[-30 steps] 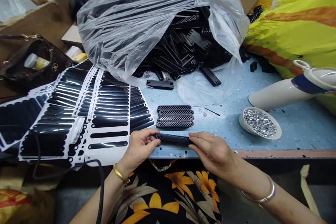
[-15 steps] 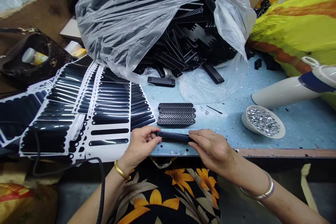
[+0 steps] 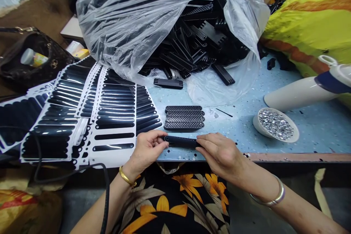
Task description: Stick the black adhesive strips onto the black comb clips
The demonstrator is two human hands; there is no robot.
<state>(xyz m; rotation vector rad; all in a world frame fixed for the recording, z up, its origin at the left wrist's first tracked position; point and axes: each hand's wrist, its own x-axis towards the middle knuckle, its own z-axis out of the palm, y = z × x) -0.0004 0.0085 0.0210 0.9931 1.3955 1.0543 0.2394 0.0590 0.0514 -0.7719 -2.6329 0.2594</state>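
Between my two hands a narrow black plastic strip-shaped piece (image 3: 181,141) is held lengthwise over the table's front edge. My left hand (image 3: 149,146) pinches its left end between thumb and fingers. At the other end, my right hand (image 3: 218,150) grips it, the fingers covering that tip. Just beyond lie several black perforated pieces (image 3: 184,117) side by side in a neat block. To the left, sheets of glossy black oblong stickers (image 3: 115,117) overlap on the table; two lone stickers remain near the lower end of the closest sheet.
A clear plastic bag (image 3: 123,25) spills many black slotted parts (image 3: 192,51) at the back. On the right are a white bowl (image 3: 256,126) of small shiny metal pieces and a white bottle (image 3: 296,93) lying tilted. A black cable (image 3: 106,190) hangs beside my left forearm.
The black piece has rolled slightly in my fingers, so its upper face shows less shine. Both hands keep their grip in nearly the same place; the view has shifted slightly.
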